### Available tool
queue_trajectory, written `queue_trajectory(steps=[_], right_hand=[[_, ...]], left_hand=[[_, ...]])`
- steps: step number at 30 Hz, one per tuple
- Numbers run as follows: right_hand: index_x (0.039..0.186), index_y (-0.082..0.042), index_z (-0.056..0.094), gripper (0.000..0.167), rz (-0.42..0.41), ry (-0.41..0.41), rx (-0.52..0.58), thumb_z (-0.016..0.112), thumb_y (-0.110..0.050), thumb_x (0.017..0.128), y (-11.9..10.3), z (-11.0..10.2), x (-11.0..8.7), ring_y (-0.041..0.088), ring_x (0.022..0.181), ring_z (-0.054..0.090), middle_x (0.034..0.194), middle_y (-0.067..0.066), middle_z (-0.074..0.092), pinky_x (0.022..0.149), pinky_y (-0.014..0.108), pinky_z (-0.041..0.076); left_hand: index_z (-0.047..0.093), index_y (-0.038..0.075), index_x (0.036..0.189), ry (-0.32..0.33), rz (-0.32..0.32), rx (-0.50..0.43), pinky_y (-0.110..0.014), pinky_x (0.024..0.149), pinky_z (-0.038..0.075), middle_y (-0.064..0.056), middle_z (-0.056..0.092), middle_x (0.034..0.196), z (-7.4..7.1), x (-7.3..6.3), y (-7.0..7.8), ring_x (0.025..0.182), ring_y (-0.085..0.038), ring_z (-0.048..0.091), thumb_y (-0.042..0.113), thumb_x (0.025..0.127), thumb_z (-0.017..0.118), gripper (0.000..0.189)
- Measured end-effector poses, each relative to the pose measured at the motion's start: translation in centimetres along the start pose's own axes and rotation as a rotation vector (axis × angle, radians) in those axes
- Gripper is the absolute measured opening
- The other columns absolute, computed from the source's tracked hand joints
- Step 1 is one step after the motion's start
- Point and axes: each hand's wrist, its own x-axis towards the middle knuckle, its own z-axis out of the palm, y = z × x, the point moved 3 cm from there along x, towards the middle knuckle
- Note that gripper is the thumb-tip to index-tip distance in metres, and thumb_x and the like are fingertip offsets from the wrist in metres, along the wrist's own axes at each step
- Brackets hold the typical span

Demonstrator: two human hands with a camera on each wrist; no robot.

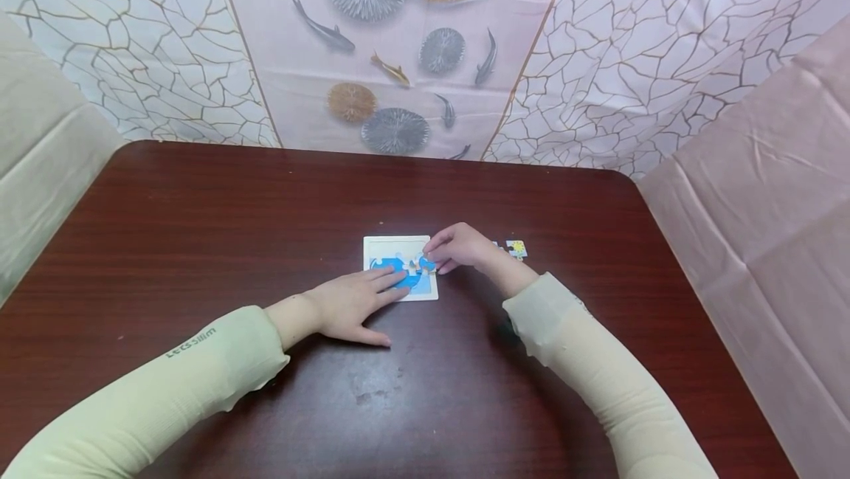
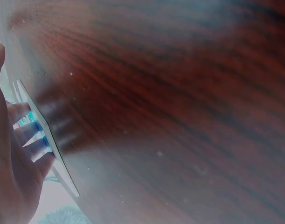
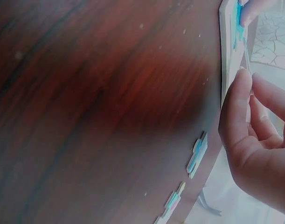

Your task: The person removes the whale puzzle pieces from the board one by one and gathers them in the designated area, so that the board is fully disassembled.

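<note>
Left hand: palm down, fingers pretty straight and fanned out, tips resting on the blue puzzle picture
Right hand: thumb and fingers curled in, pinching a puzzle piece at the tray's right edge
Puzzle tray: flat on the dark wood table, white rim, only partly filled
Loose pieces: sitting right of the tray, near the right wrist, one's got a yellow print

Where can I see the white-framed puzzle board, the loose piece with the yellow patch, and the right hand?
Puzzle board [image 1: 382, 249]: head view, on its bare upper area.
Loose piece [image 1: 518, 246]: head view, on its yellow patch.
Right hand [image 1: 461, 245]: head view, on its back.
</note>
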Motion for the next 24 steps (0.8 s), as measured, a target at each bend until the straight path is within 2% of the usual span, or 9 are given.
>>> queue_trajectory(steps=[4,14,21,24], right_hand=[[0.108,0.004,0.067,0.024,0.008,0.014,-0.005,0.063,-0.005,0.086,0.3,-0.5,-0.1,0.014,0.066,0.062,0.095,0.015,0.068,0.07,0.029,0.058],[0.112,0.008,0.063,0.026,0.008,0.019,0.04,0.06,0.0,0.088,1.5,-2.1,-0.7,0.013,0.063,0.062,0.083,0.01,0.066,0.071,0.031,0.058],[0.113,0.006,0.063,0.026,0.047,0.046,0.04,0.059,-0.003,0.089,2.4,-3.3,-1.2,0.013,0.067,0.064,0.109,0.022,0.064,0.074,0.032,0.058],[0.115,0.006,0.063,0.027,0.057,0.054,0.039,0.059,-0.004,0.09,2.7,-3.8,-1.5,0.014,0.068,0.064,0.113,0.022,0.062,0.075,0.032,0.057]], left_hand=[[0.032,0.013,0.147,0.003,-0.001,-0.001,-0.041,0.115,0.026,-0.008,0.021,0.156,0.0,0.0,0.0,0.144,-0.029,0.02,0.062,0.086,0.049,0.08],[0.032,0.013,0.147,0.002,-0.001,-0.004,-0.041,0.115,0.026,-0.009,0.021,0.156,0.0,0.0,0.0,0.144,-0.029,0.02,0.061,0.086,0.049,0.079],[0.031,0.013,0.147,0.007,0.003,0.002,-0.041,0.115,0.026,-0.009,0.021,0.156,0.0,0.0,0.0,0.144,-0.029,0.02,0.061,0.086,0.049,0.08],[0.032,0.013,0.147,0.012,0.005,0.003,-0.041,0.115,0.026,-0.009,0.022,0.156,0.0,-0.1,0.0,0.144,-0.029,0.021,0.061,0.086,0.05,0.079]])
